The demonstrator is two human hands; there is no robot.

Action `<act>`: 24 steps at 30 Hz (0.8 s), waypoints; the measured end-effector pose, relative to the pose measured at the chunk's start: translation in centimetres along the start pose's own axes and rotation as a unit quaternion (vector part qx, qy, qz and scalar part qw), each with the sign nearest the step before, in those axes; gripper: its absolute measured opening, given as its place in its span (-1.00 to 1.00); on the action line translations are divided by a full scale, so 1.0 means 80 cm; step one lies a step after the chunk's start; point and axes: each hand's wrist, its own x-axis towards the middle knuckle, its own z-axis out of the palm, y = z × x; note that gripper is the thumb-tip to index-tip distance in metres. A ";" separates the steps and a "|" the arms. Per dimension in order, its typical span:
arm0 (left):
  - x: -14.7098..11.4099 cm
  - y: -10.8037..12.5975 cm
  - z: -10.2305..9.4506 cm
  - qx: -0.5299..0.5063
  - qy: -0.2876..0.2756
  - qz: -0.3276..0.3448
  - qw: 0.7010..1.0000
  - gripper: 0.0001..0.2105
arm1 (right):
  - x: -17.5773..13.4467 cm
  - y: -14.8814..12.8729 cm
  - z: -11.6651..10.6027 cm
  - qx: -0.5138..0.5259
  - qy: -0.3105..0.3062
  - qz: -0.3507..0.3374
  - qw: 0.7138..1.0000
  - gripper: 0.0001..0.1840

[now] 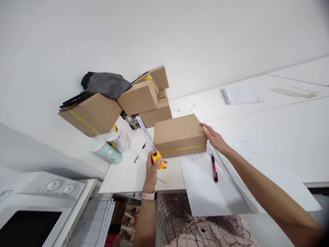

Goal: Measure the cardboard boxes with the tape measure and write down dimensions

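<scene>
My left hand (153, 168) is closed around a yellow tape measure (157, 159). Its metal blade (147, 135) sticks out up and to the left, alongside the left end of a cardboard box (178, 132). A yellow strap hangs from the case. The box lies on the table with a strip of yellow tape along its front side. Against the box's right end rests my right hand (214, 138), fingers stretched out and touching its upper corner. A red and black marker (214, 168) lies on paper sheets (205, 195) in front of the box.
More cardboard boxes (138, 97) are stacked at the back left, with a grey cloth (106, 84) on top. A green bottle (109, 152) and a pen (140, 152) lie on the table's left part. Lower left is a microwave (48, 192). Papers (241, 95) lie farther back.
</scene>
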 end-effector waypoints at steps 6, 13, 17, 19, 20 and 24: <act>0.034 0.052 0.005 -0.007 -0.036 0.075 0.996 -0.42 | 0.043 -0.064 -0.027 -0.096 0.041 -0.030 0.994 -0.28; 0.053 0.065 0.019 0.017 -0.046 0.081 0.996 -0.39 | 0.081 -0.067 -0.020 -0.176 0.101 -0.056 0.978 -0.36; 0.024 0.064 0.039 0.014 -0.034 0.106 0.994 -0.38 | 0.089 -0.059 -0.020 -0.141 0.059 -0.134 0.979 -0.46; 0.000 0.058 0.057 -0.012 -0.090 0.080 0.993 -0.42 | 0.090 -0.062 -0.020 -0.146 0.037 -0.165 0.975 -0.53; -0.013 0.053 0.067 -0.033 -0.132 0.050 0.989 -0.42 | 0.089 -0.065 -0.019 -0.160 0.033 -0.183 0.969 -0.55; -0.047 0.024 0.107 -0.080 -0.242 -0.068 0.965 -0.39 | 0.086 -0.079 -0.014 -0.239 0.033 -0.229 0.943 -0.57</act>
